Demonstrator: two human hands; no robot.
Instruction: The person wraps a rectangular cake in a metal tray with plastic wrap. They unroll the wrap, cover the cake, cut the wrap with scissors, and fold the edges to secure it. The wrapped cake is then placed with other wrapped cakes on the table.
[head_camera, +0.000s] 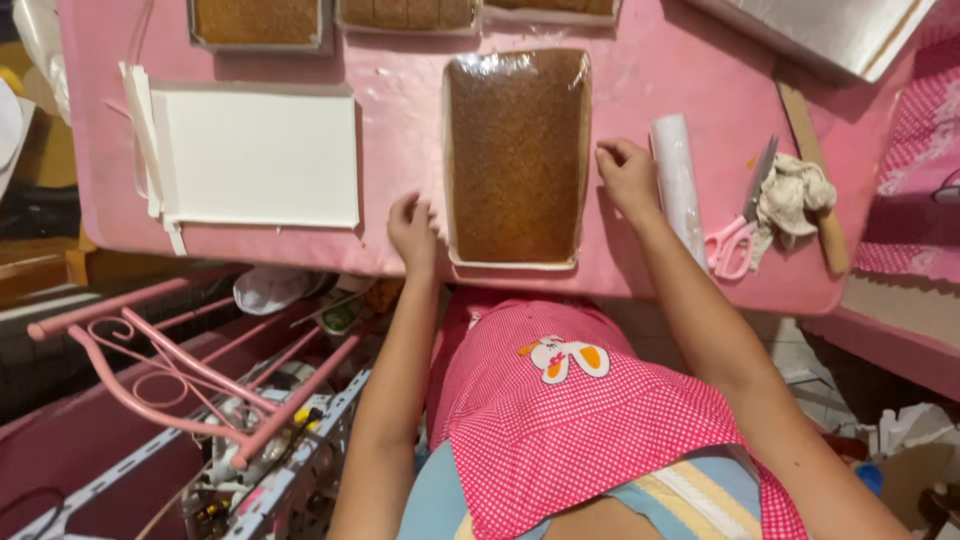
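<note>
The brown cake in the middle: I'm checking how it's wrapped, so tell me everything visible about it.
The cake is a flat brown rectangular slab in a shallow pale tray, covered by shiny clear film. It lies lengthwise on the pink table, its near end at the table's edge. The left hand touches its near-left side and the right hand its right edge.

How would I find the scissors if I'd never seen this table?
Start at the pink table and find the big brown cake in its tray in the middle. Go past the right hand and the clear plastic roll beside it. The scissors lie next to a crumpled white cloth; they alone have pink loop handles and a shiny metal blade.
</note>
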